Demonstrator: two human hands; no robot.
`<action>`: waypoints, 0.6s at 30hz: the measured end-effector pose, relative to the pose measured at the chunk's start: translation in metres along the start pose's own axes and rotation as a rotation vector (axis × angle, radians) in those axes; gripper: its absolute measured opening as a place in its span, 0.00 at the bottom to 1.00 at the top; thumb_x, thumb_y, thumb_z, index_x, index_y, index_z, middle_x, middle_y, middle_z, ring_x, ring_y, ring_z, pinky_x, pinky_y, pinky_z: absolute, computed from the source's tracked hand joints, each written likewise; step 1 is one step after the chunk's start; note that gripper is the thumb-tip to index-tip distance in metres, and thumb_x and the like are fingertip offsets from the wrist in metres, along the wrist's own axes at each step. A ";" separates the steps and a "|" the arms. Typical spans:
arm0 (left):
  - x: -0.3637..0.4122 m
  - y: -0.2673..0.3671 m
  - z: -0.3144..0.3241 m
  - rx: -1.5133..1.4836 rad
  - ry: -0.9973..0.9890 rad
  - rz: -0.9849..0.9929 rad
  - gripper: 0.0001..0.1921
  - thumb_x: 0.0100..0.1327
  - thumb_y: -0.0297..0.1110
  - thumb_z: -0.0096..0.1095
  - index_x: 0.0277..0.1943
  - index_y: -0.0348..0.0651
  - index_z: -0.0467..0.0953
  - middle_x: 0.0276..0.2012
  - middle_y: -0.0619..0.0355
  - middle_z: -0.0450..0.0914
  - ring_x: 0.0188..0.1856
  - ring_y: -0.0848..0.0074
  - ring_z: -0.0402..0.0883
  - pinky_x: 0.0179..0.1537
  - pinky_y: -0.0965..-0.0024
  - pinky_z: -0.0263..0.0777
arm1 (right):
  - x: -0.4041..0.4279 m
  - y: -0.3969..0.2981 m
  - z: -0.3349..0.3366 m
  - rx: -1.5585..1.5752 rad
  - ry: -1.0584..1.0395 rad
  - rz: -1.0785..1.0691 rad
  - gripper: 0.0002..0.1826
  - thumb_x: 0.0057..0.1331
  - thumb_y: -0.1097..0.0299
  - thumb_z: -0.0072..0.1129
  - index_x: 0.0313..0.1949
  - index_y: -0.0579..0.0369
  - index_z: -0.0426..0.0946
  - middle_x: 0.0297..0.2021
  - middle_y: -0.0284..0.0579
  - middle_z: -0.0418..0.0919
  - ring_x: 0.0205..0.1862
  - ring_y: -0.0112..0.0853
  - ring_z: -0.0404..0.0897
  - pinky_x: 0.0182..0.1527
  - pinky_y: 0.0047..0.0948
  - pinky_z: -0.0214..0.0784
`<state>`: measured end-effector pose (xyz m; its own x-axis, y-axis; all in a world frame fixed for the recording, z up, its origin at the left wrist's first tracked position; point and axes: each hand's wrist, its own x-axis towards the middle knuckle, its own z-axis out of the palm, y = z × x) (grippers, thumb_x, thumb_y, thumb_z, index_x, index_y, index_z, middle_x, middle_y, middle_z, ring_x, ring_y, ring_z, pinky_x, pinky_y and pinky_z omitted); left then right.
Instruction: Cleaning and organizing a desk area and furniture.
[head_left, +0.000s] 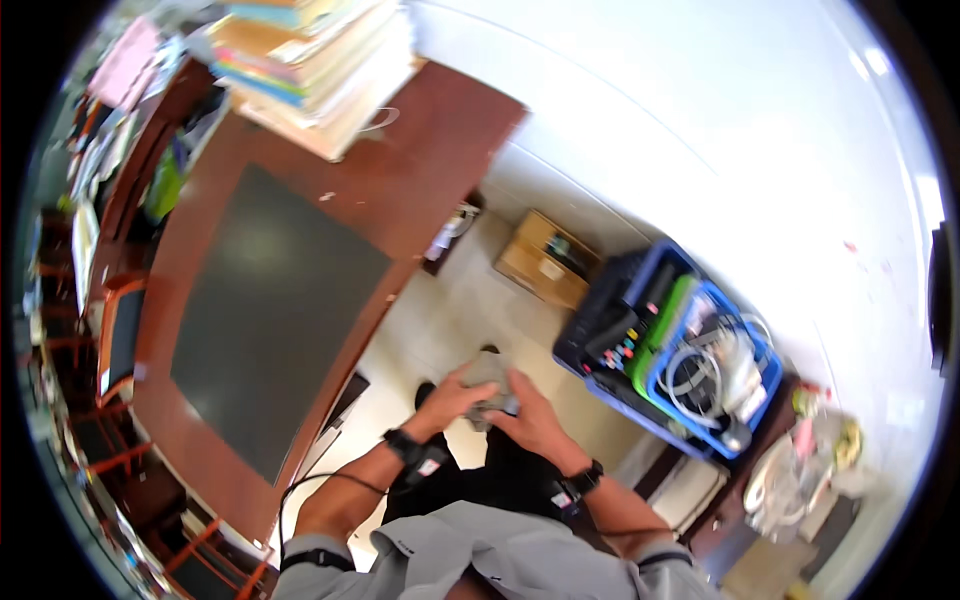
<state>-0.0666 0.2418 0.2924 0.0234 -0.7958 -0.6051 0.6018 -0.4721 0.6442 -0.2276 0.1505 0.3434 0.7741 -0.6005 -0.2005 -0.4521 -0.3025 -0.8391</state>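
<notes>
A bunched grey-beige cloth (489, 373) is held between my two hands, in front of my body and above the floor. My left hand (455, 401) grips its left side, thumb laid across the front. From the right, my right hand (530, 415) closes on the same cloth, its thumb near the lower edge. The cloth looks crumpled, and its far side is partly hidden by my fingers. Both wrists wear black straps with small devices, and a black cable runs along my left forearm.
To the left stands a reddish-brown wooden desk (450, 127) with a dark desk pad (277, 315) and stacked papers (322, 82). A cardboard box (529, 262) rests by the white wall. Blue plastic crates (765, 375) with cables sit at right, near a bagged bundle (787, 480).
</notes>
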 end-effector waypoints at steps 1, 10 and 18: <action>-0.015 0.002 -0.004 -0.026 0.026 0.018 0.24 0.61 0.33 0.66 0.59 0.37 0.71 0.47 0.57 0.80 0.45 0.77 0.79 0.47 0.71 0.75 | -0.005 -0.001 0.003 -0.014 0.034 0.039 0.37 0.58 0.60 0.67 0.62 0.64 0.63 0.55 0.63 0.72 0.56 0.52 0.72 0.57 0.40 0.66; -0.123 0.104 -0.018 0.542 0.348 0.281 0.26 0.59 0.27 0.65 0.61 0.34 0.69 0.47 0.55 0.80 0.48 0.75 0.78 0.51 0.70 0.73 | -0.092 -0.003 -0.019 -0.047 -0.265 0.319 0.28 0.60 0.57 0.62 0.56 0.60 0.73 0.40 0.56 0.81 0.43 0.49 0.80 0.46 0.42 0.72; -0.179 0.189 -0.062 0.890 0.582 0.607 0.32 0.57 0.31 0.67 0.64 0.35 0.65 0.53 0.48 0.78 0.52 0.65 0.78 0.54 0.65 0.71 | -0.221 0.035 0.000 -0.078 0.032 0.603 0.26 0.60 0.57 0.63 0.52 0.63 0.76 0.33 0.52 0.84 0.36 0.40 0.84 0.41 0.34 0.75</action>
<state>0.0928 0.3187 0.4933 0.6006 -0.7967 -0.0671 -0.3817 -0.3595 0.8515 -0.4146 0.2729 0.3583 0.3583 -0.7045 -0.6127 -0.8388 0.0453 -0.5425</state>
